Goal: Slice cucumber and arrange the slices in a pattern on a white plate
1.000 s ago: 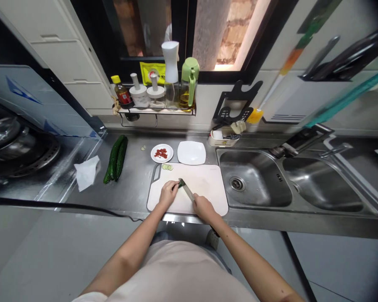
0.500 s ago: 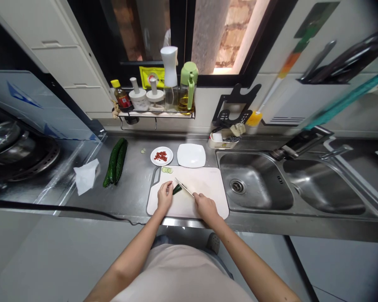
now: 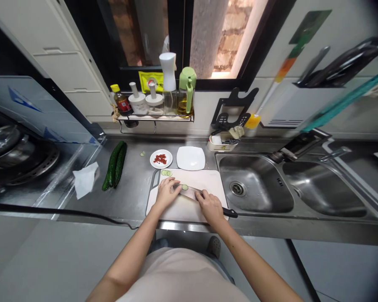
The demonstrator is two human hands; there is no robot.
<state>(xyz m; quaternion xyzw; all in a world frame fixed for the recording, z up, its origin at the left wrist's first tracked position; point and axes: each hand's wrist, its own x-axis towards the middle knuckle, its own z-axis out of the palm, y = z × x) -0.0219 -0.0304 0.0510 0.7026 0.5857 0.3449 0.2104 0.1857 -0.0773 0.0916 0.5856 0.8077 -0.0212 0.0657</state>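
A knife with a black handle lies flat across the white cutting board, its blade reaching left between my hands. On the blade rests a pale green cucumber slice. My left hand is at the blade's left end, fingers bent and close together; what they hold is hidden. My right hand has its fingers on the blade near the handle. More cucumber slices overlap at the board's top left. Behind the board are a plate of chopped red pieces and a white square plate.
Two whole cucumbers and a white paper lie on the steel counter at left. A double sink is at right. Bottles and jars stand on a rack behind the plates.
The knife has gone from upright-edged cutting grip to lying flat, its handle out of my right fist. My right hand has shifted onto the blade. A slice now shows on the blade; the dark cucumber piece is hidden.
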